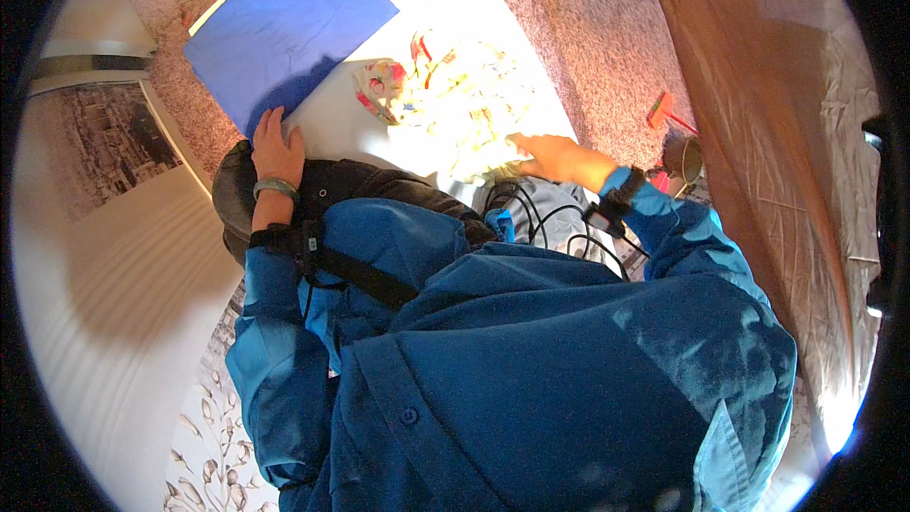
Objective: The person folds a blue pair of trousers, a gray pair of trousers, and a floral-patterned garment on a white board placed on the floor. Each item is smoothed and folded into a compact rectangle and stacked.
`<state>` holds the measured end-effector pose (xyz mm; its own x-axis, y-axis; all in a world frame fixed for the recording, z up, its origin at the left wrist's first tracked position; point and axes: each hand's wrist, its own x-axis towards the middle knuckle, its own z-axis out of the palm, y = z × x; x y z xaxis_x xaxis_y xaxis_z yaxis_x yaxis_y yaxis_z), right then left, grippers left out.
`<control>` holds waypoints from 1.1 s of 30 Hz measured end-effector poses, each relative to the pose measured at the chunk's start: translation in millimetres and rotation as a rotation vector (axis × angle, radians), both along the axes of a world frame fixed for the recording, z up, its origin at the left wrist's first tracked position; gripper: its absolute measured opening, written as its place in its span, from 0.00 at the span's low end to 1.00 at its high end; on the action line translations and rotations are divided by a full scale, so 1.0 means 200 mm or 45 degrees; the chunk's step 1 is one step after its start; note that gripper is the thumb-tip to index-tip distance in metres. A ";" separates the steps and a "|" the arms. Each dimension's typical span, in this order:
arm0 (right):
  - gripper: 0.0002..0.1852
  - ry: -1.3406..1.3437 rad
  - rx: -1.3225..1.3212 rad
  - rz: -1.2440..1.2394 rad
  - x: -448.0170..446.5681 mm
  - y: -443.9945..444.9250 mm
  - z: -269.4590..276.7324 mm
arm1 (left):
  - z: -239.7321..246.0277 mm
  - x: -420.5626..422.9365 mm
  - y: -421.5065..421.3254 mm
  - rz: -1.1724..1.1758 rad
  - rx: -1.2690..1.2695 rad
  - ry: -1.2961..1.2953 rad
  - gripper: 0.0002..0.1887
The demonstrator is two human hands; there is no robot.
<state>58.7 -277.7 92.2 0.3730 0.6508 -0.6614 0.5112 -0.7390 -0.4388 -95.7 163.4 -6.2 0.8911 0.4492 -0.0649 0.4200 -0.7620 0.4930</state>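
Note:
My left hand rests at the near corner of a flat blue cloth, with its thumb apart from the fingers. This cloth overhangs the left edge of a white work surface, and a pale yellow edge shows beneath it. To the right lies a crumpled light cloth with a red and multicoloured print, partly washed out by bright light. My right hand touches the near right side of that crumpled cloth. Glare hides whether its fingertips pinch any fabric.
Black cables loop below my right wrist. A brown drape hangs at the right. On the carpet lie a small red toy-like broom and a round container. White furniture with a printed picture stands at the left.

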 end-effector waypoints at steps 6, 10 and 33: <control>0.28 0.179 -0.359 0.050 -0.28 -0.40 -0.07 | -0.02 0.00 0.00 -0.016 0.041 -0.032 0.24; 0.15 0.367 -0.232 -0.252 -0.23 -0.38 -0.16 | -0.03 0.01 0.01 -0.023 0.020 -0.084 0.23; 0.14 0.557 0.450 -1.555 0.38 -0.13 0.24 | -0.04 0.02 0.00 0.046 -0.039 -0.026 0.23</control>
<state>134.8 -303.5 140.7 0.6357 0.2149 -0.7414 -0.6188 -0.4322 -0.6559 -90.9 163.0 -14.7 0.8756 0.4791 -0.0612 0.4366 -0.7310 0.5244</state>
